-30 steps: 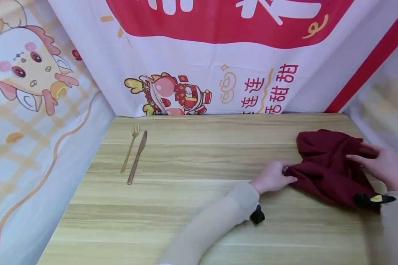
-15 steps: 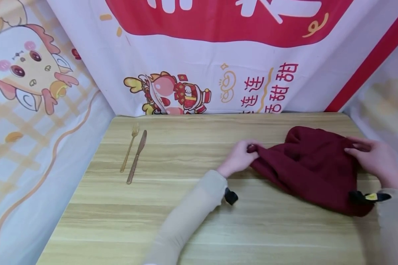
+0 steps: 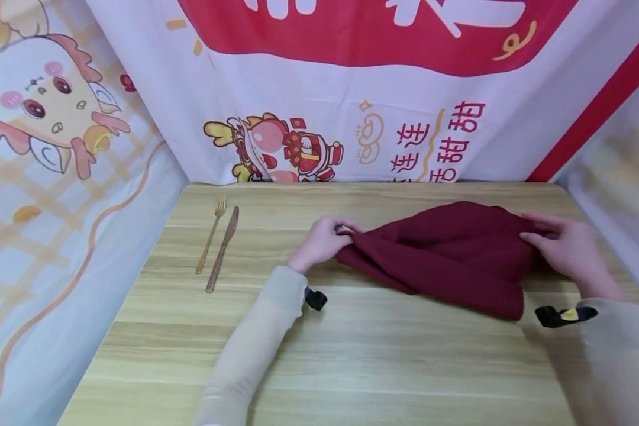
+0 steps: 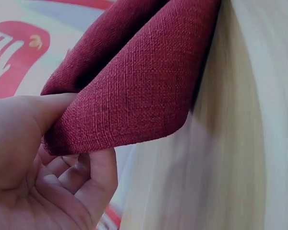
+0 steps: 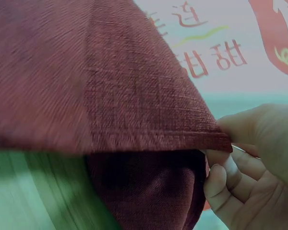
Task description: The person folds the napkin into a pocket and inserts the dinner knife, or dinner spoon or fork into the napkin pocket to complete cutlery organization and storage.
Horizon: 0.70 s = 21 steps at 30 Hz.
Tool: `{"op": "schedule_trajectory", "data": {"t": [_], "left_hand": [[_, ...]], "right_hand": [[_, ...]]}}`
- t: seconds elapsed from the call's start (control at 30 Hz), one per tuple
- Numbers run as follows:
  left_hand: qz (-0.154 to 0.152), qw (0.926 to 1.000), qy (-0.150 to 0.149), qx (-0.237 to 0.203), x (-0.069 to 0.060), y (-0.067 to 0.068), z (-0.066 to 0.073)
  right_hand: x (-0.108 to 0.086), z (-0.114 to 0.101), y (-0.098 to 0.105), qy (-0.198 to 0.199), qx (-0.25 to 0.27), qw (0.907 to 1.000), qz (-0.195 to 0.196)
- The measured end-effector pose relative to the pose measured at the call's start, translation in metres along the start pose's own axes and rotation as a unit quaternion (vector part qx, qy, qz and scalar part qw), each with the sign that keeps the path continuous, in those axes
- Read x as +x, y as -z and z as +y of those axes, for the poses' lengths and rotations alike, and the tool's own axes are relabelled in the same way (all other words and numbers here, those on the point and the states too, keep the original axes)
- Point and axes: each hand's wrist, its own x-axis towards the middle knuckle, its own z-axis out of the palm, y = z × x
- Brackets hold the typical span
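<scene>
A dark red woven cloth (image 3: pixel 447 254) stretches between my two hands over the right half of the wooden table (image 3: pixel 319 355). My left hand (image 3: pixel 323 238) pinches its left corner between thumb and fingers. In the left wrist view the cloth (image 4: pixel 134 81) folds over itself above the curled fingers (image 4: pixel 103 172). At the other end my right hand (image 3: pixel 567 248) pinches the far right corner. The right wrist view has the cloth (image 5: pixel 149 91) pulled to a point at the thumb and fingers, with a loose fold hanging below.
A gold fork (image 3: pixel 211 236) and a copper-coloured knife (image 3: pixel 223 248) lie side by side at the table's left. Printed fabric (image 3: pixel 373 89) hangs along the back edge, with more on both sides. A black strap (image 3: pixel 315 298) sits at the left wrist.
My left hand has drawn its corner of the cloth far to the left and slightly back. The right hand has shifted a little left and back, and the bunched cloth has spread out.
</scene>
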Motion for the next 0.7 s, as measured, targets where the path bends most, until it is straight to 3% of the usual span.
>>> {"op": "schedule_trajectory", "data": {"t": [0.27, 0.37, 0.43, 0.53, 0.6, 0.7], "left_hand": [[0.042, 0.9986, 0.025, 0.019, -0.021, 0.052, -0.016], [0.029, 0.9988, 0.025, 0.030, -0.029, 0.071, -0.022], [-0.001, 0.9988, 0.035, 0.033, -0.036, 0.081, -0.024], [-0.077, 0.9946, 0.057, 0.040, -0.049, 0.095, -0.023], [-0.140, 0.9866, 0.067, 0.049, -0.056, 0.103, -0.021], [-0.236, 0.9684, 0.063, 0.051, -0.063, 0.113, -0.017]], "right_hand": [[0.003, -0.010, -0.015, 0.017, 0.028, 0.9991, 0.028], [0.003, -0.013, -0.015, 0.002, 0.053, 0.9979, 0.037], [0.002, -0.018, -0.013, -0.015, 0.085, 0.9955, 0.038], [0.004, -0.035, -0.006, -0.048, 0.162, 0.9852, 0.030], [0.007, -0.050, 0.000, -0.070, 0.227, 0.9708, 0.031], [0.017, -0.074, 0.007, -0.089, 0.311, 0.9453, 0.039]]}}
